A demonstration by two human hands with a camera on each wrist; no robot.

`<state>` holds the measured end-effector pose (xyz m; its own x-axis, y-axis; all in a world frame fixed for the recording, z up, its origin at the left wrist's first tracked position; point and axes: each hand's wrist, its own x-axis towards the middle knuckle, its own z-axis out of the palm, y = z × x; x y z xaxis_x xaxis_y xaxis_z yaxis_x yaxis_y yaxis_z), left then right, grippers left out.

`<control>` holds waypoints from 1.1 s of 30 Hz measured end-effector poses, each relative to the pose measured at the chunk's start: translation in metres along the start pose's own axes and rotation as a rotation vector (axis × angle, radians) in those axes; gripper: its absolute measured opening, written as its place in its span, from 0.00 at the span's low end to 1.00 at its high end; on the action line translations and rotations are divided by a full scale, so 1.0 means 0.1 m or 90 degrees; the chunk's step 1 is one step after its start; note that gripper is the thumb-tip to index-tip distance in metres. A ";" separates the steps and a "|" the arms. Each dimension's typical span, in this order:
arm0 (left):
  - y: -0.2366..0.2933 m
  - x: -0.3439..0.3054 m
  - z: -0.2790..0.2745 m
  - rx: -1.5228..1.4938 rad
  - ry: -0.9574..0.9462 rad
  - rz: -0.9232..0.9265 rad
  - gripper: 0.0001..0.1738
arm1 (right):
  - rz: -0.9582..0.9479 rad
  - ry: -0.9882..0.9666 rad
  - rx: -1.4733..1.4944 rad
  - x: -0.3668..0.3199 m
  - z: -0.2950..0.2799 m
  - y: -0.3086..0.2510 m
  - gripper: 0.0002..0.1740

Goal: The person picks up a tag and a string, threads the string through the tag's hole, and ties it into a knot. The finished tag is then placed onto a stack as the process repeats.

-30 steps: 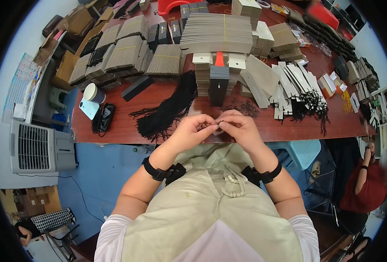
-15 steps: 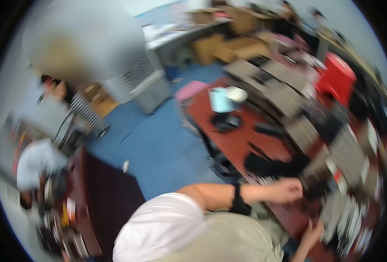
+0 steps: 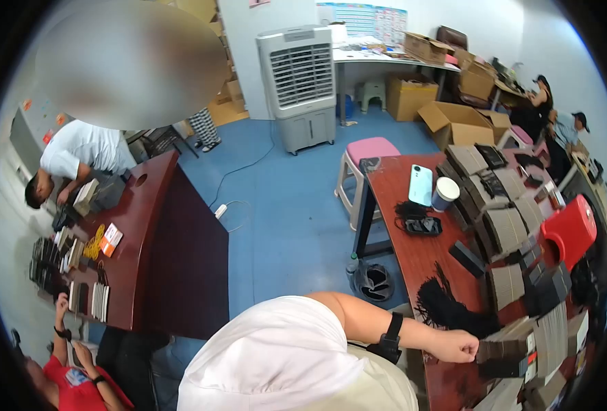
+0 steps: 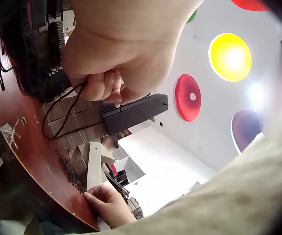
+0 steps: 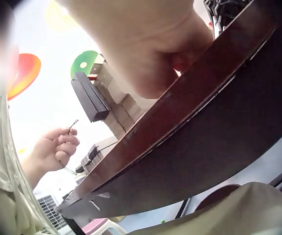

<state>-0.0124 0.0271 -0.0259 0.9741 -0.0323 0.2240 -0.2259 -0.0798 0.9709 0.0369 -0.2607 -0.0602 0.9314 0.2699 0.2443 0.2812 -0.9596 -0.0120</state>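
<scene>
My left hand (image 3: pixel 455 346) is over the red-brown table (image 3: pixel 413 264), its fingers curled. In the left wrist view this left hand (image 4: pixel 114 85) grips a thin black cord (image 4: pixel 45 120) that hangs in a loop. Ends of the cord also stick out from the fingers in the right wrist view. My right hand (image 4: pixel 110 203) is low at the table edge in the left wrist view, fingertips right by the end of a pale flat strip (image 4: pixel 94 164); I cannot tell whether it holds anything. A bundle of black cords (image 3: pixel 451 305) lies on the table near the left hand.
Stacked grey card pieces (image 3: pixel 509 229), a dark box (image 3: pixel 468 259), a phone (image 3: pixel 420 185) and a paper cup (image 3: pixel 444 193) stand on the table. Left is another table (image 3: pixel 153 198), with people beside it. A pink-topped stool (image 3: pixel 372 148) and an air cooler (image 3: pixel 300 89) stand on the floor.
The head view has swung left, bringing the other table and people into view. My hands, together one second ago, have moved apart; the right hand has left the head view.
</scene>
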 end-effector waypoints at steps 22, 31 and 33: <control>0.49 0.09 0.26 -0.177 -0.177 -0.227 0.07 | 0.088 -0.177 1.196 0.14 -0.77 -0.52 0.14; 0.41 0.08 0.23 -0.186 -0.160 -0.188 0.05 | 0.170 -0.231 1.232 0.19 -0.87 -0.63 0.08; 0.41 0.07 0.23 -0.190 -0.163 -0.193 0.05 | 0.180 -0.249 1.290 0.21 -0.83 -0.63 0.07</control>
<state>-0.0153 0.0006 0.0138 0.9521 -0.2990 -0.0644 0.1175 0.1632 0.9796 0.0195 -0.2014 0.0260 0.8971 0.4243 -0.1228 -0.2993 0.3792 -0.8756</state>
